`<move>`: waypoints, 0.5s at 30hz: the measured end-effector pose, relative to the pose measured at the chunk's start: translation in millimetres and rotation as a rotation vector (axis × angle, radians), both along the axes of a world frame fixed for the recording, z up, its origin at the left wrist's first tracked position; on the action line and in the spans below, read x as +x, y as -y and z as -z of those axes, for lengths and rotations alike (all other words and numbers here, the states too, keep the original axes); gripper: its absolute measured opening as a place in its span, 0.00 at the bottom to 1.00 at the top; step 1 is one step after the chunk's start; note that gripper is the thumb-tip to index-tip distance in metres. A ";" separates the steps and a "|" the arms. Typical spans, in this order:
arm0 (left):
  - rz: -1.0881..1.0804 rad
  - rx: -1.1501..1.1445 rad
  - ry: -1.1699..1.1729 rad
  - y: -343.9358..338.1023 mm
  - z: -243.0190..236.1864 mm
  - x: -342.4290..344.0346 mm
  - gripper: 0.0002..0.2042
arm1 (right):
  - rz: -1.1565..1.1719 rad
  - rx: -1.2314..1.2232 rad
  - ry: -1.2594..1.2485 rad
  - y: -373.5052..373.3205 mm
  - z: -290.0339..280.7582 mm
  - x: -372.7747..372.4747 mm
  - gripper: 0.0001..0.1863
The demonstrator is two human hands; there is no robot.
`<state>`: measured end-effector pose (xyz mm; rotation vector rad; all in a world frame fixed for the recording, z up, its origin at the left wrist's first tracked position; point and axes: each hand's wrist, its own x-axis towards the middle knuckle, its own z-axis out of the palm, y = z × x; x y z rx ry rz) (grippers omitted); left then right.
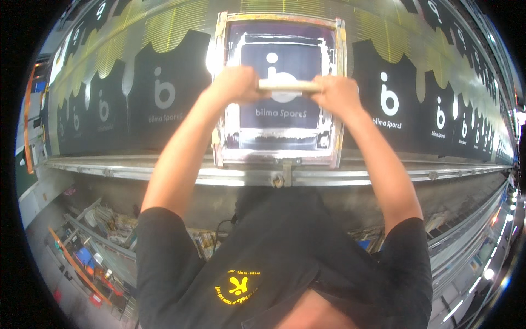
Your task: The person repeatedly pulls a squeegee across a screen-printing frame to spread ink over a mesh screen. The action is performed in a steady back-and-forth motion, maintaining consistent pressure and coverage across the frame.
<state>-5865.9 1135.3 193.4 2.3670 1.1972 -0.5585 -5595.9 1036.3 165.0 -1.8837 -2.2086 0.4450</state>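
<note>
A row of black shirts (pixel 159 96) lies left of the screen frame (pixel 280 90), each with a white print. The left hand (pixel 236 83) grips the left end of the squeegee (pixel 289 85), fingers closed around its wooden handle. The squeegee lies level across the frame's mesh, over its upper middle. The right hand (pixel 335 93) is closed on the right end. More shirts lie right of the frame. A metal rail (pixel 137 171) runs just below the frame.

I have 1 view, from the head-worn fisheye camera, looking steeply down and forward over my own black-shirted chest. It sits close above the wooden-framed printing screen (pixel 282 90) on the long table of black printed garments (pixel 164 93), whose straight edges bow toward the rim.
</note>
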 end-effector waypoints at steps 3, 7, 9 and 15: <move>0.047 0.150 0.161 -85.7 13.5 14.5 0.28 | 0.044 -0.027 0.009 -85.8 -0.9 20.8 0.17; -0.002 0.144 0.153 -143.6 30.5 31.1 0.25 | 0.128 -0.076 0.025 -146.1 19.9 30.3 0.20; -0.001 0.261 0.195 -141.2 44.6 29.8 0.24 | 0.131 -0.049 0.088 -148.3 31.2 25.8 0.20; -0.050 0.242 0.145 -93.7 42.0 21.0 0.23 | 0.125 -0.003 0.117 -101.0 42.4 10.1 0.19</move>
